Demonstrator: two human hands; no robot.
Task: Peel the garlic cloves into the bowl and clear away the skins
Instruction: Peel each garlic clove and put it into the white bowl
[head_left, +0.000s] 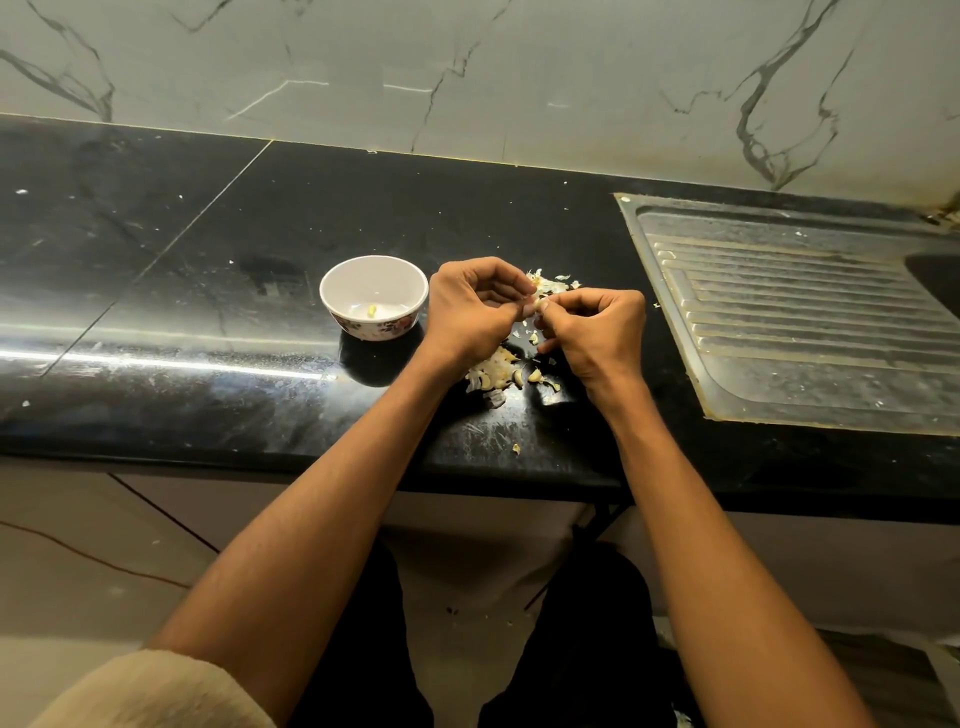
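Note:
My left hand (470, 306) and my right hand (592, 332) meet above the black counter, and both pinch one small garlic clove (533, 304) between their fingertips. A white bowl (337, 296) with a floral outside stands just left of my left hand; one peeled clove (372, 310) lies inside it. Loose garlic cloves and papery skins (498, 371) lie in a heap under and between my wrists. More skins (550, 283) lie just beyond my fingers.
The black stone counter (208, 260) runs left to right with its front edge close to me. A steel sink drainboard (810, 322) lies at the right, the basin (935, 280) at the far right. A marbled wall (467, 73) backs the counter.

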